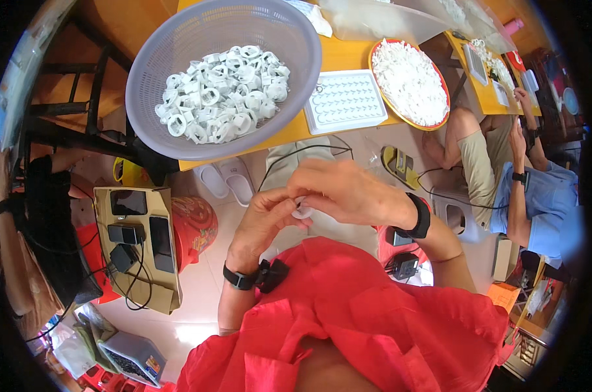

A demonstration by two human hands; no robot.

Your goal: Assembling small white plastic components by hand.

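Above my lap, my left hand [264, 219] is closed with thumb and fingers around a small white round plastic part [302, 211]. My right hand [338, 189] reaches over from the right, its fingers pinched against the same part; whether they also hold a smaller piece is hidden. Ahead on the table, a large grey plastic basket [145, 108] holds a heap of similar white ring-shaped parts [224, 91]. To its right lies a white tray [346, 98] with rows of small shapes. Beyond that, a red-rimmed round tray [447, 104] is heaped with small white pieces [410, 81].
A cardboard box [171, 297] on the left carries phones, black adapters and cables. White slippers [234, 183] lie under the yellow table [355, 55]. Dark cables cross near my legs. Another person in a blue shirt [538, 202] sits at the right beside a second table.
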